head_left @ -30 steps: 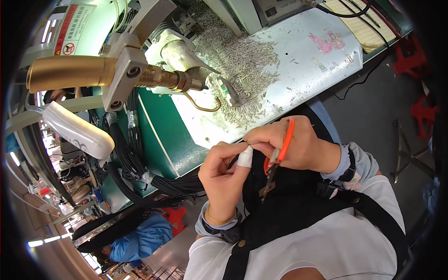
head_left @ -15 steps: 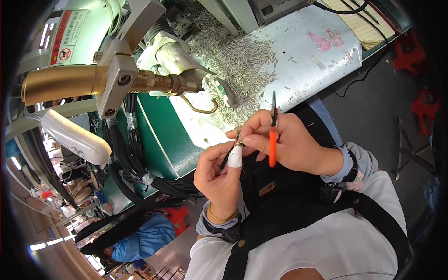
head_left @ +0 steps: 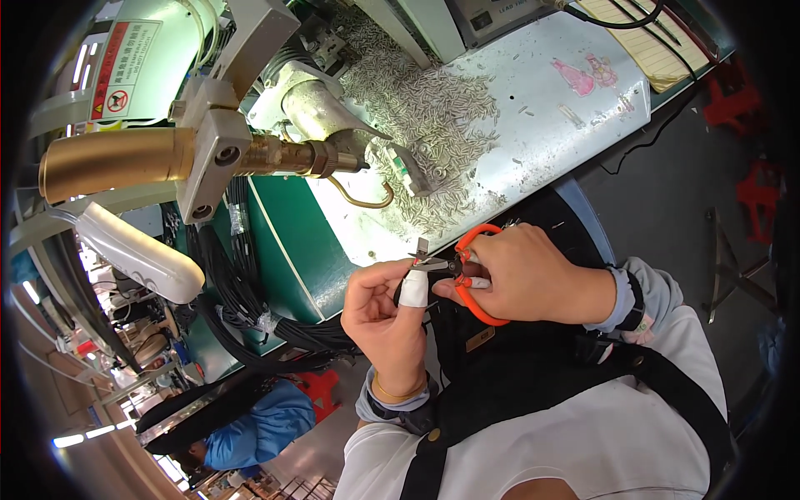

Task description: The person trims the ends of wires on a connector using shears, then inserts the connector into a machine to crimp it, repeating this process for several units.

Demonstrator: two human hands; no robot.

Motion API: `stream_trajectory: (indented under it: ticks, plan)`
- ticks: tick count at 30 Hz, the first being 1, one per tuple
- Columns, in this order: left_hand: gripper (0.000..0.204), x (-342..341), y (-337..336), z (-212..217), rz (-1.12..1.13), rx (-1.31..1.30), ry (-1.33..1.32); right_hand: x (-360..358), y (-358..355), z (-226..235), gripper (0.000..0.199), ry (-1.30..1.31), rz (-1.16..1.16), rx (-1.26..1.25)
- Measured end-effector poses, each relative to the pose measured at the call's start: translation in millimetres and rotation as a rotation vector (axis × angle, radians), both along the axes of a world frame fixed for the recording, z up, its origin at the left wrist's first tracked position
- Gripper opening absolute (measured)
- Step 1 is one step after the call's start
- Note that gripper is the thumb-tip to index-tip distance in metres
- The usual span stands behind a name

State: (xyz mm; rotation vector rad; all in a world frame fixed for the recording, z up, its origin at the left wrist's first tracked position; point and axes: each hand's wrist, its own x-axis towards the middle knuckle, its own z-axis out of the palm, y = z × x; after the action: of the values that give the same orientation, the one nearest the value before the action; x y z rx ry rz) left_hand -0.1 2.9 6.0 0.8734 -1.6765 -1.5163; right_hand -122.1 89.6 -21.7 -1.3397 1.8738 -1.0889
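Observation:
My left hand (head_left: 379,325) is closed in a pinch, its thumb covered by a white wrap (head_left: 414,289). Between thumb and forefinger it holds the end of a thin black cable, mostly hidden by the fingers, with a small metal connector (head_left: 422,246) sticking up. My right hand (head_left: 537,271) is wrapped around pliers with orange handles (head_left: 483,312). The handles are spread, and the dark jaws point left to the base of the connector, close above the wrapped thumb. Whether the jaws touch the wires there is too small to tell.
A brass-coloured soldering head (head_left: 275,156) juts in from the left above a white board (head_left: 546,108) heaped with small metal pieces (head_left: 442,125). Black cable bundles (head_left: 250,321) lie on the green table (head_left: 279,221). A white lamp (head_left: 142,254) hangs left; a person in blue (head_left: 258,429) sits beyond.
The pliers have swung from upright in my right hand to pointing left, their handles now spread and jaws at the connector. My left hand stays nearly in place, still pinching the cable.

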Motion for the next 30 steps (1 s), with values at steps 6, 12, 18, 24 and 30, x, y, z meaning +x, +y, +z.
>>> stream_trajectory:
  ticks: [6, 12, 18, 24, 30]
  plan:
    - [0.008, -2, -6, 1, -0.014, 0.056, -0.038, 3, 0, -18, 0.030, -0.201, 0.064, -0.041]
    - [0.010, -24, -42, -7, -0.130, 0.541, 0.128, -3, -6, -6, 0.023, -0.761, -0.088, -0.223]
    - [0.011, -36, -71, -17, -0.235, 0.649, 0.146, -33, -48, -1, 0.016, -0.389, -0.288, -0.200]
    - [0.013, -37, -85, -15, -0.267, 0.701, 0.066, -45, -66, 6, 0.015, -0.524, -0.224, -0.084]
    - [0.013, -37, -88, -15, -0.262, 0.655, 0.023, -42, -68, 2, 0.013, -0.503, -0.232, -0.161]
